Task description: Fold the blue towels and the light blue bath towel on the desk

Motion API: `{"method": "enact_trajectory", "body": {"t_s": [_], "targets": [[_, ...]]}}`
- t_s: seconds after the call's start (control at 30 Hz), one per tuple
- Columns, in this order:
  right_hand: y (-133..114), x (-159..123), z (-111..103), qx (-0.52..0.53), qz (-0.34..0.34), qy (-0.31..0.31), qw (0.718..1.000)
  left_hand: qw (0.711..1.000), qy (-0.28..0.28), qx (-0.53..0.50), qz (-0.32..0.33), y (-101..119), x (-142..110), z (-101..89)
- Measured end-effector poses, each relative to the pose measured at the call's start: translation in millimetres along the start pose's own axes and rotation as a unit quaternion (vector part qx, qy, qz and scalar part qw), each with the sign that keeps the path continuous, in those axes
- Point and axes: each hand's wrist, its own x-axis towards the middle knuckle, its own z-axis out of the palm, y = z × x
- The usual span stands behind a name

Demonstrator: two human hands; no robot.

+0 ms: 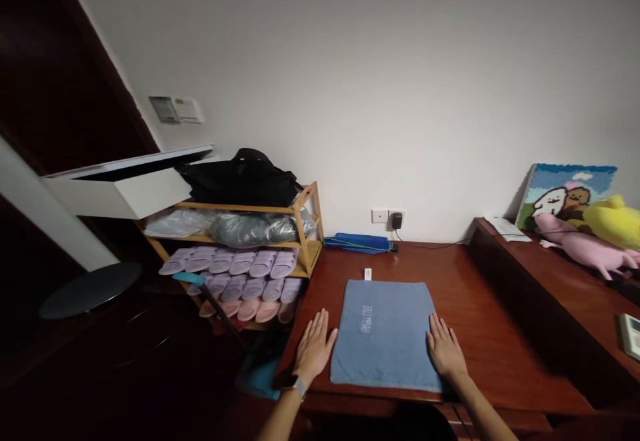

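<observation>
A blue towel (390,341) with pale lettering lies spread flat on the reddish-brown wooden desk (493,321). A small white tag (368,274) sticks out from its far edge. My left hand (315,344) rests flat on the desk just left of the towel, fingers stretched out, with a watch (297,384) on the wrist. Over on the other side, my right hand (446,348) lies flat at the towel's right edge, its fingertips touching or just beside the cloth. Neither hand grips anything.
A folded blue umbrella (357,243) lies against the wall below a socket with a black plug (396,220). Left stands a wooden rack (311,228) with several slippers (250,264) and a black bag (240,181). Plush toys (575,244) sit on the raised right ledge.
</observation>
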Motion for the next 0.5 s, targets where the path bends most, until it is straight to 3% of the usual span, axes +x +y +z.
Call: {"method": "enact_trajectory", "body": {"t_s": [0.13, 0.27, 0.4, 0.5], "targets": [[-22, -7, -13, -0.004, 0.021, 0.032, 0.999, 1.0, 0.019, 0.014, -0.007, -24, 37, -9.4], [-66, -29, -14, 0.044, -0.039, 0.055, 0.997, 1.0, -0.006, 0.006, -0.017, -21, 74, -9.9], [-109, -47, -3, 0.103, -0.078, 0.04, 0.991, 1.0, 0.003, -0.008, -0.022, -19, 81, -0.5], [-133, -45, 2, 0.111, -0.069, 0.024, 0.991, 1.0, 0.007, -0.012, -0.023, -22, 79, 3.5]]}}
